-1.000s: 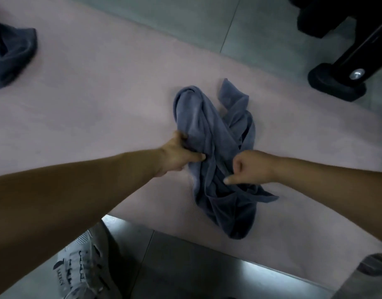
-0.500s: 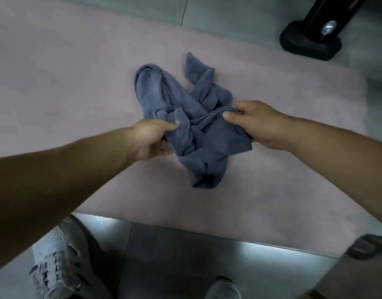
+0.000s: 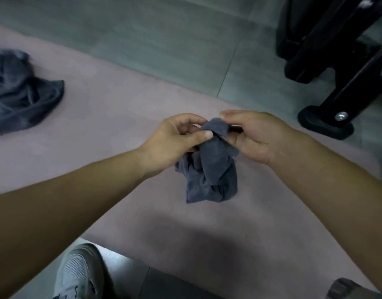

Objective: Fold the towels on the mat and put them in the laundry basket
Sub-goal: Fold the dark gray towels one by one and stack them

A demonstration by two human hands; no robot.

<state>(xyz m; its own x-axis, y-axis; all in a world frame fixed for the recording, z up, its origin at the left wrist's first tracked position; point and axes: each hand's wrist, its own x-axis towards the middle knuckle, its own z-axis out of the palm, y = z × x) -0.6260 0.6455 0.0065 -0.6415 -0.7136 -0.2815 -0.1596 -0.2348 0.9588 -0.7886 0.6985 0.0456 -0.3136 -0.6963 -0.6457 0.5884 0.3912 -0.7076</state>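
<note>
Grey towel (image 3: 209, 169) bunched, gripped by left hand (image 3: 175, 141) and right hand (image 3: 255, 137).

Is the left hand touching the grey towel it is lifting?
Touching. The head view shows the left hand with thumb pressed on the grey towel.
</note>
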